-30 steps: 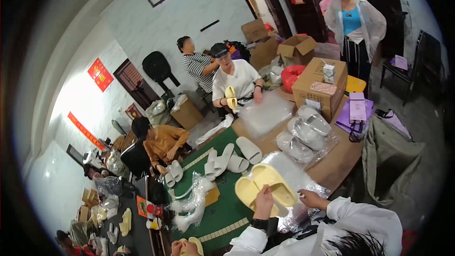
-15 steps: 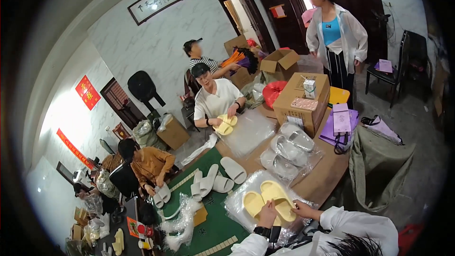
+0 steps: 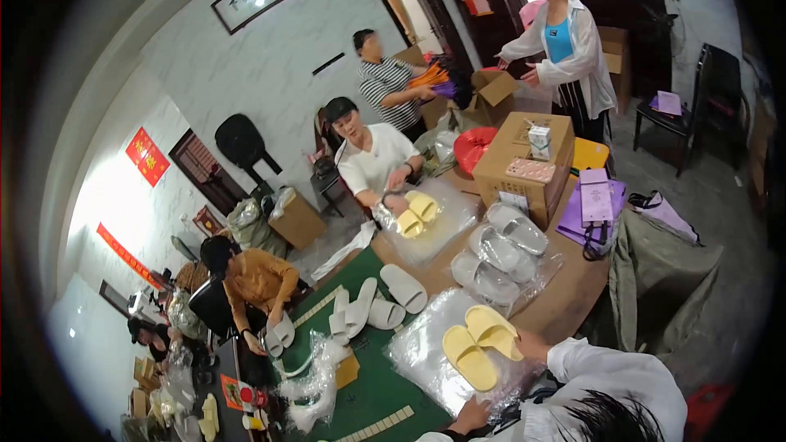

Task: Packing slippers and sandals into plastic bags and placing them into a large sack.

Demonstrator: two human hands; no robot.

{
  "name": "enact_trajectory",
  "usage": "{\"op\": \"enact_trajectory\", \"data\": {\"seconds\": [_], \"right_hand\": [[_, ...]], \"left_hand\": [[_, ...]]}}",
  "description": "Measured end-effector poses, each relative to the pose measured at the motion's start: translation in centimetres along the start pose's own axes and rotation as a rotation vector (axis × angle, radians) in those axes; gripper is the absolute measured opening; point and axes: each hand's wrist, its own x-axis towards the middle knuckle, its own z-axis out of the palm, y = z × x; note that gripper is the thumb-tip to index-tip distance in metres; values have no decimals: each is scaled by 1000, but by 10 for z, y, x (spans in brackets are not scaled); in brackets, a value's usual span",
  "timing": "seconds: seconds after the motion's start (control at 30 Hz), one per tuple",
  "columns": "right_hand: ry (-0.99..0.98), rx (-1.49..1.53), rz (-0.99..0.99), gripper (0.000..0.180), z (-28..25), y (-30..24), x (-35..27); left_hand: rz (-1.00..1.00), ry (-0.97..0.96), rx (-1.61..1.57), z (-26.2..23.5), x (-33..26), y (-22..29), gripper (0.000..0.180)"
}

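Note:
A pair of pale yellow slippers point(image 3: 481, 347) lies side by side over a stack of clear plastic bags point(image 3: 426, 344) at the near edge of the table. My right hand point(image 3: 534, 347) is closed on the end of the right-hand slipper. Lower down, my left hand point(image 3: 471, 415) is at the near edge of the bags, fingers drawn together on the plastic; their tips are small and partly hidden. Beyond the bags lie grey slippers in clear bags point(image 3: 499, 254). To the left, several loose grey slippers point(image 3: 360, 311) rest on the green mat point(image 3: 368, 376).
A cardboard box point(image 3: 524, 164) stands on the table's far right, beside purple bags point(image 3: 596, 205). Across the table, a person in white point(image 3: 381, 155) handles another yellow pair on plastic. A person in orange point(image 3: 262, 282) touches grey slippers. Two more people stand behind.
My left hand has let go of the slippers and moved down to the bag edge. The slippers have shifted slightly right. Across the table, the other yellow pair now lies on plastic.

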Motion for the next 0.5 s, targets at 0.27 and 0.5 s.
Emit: {"op": "enact_trajectory", "data": {"seconds": [0.27, 0.5], "right_hand": [[-243, -346, -96, 36, 55, -54, 5], [-536, -386, -156, 39, 97, -65, 34]], "left_hand": [[-104, 49, 51, -14, -8, 18, 46], [-126, 72, 64, 2, -13, 23, 48]]}}
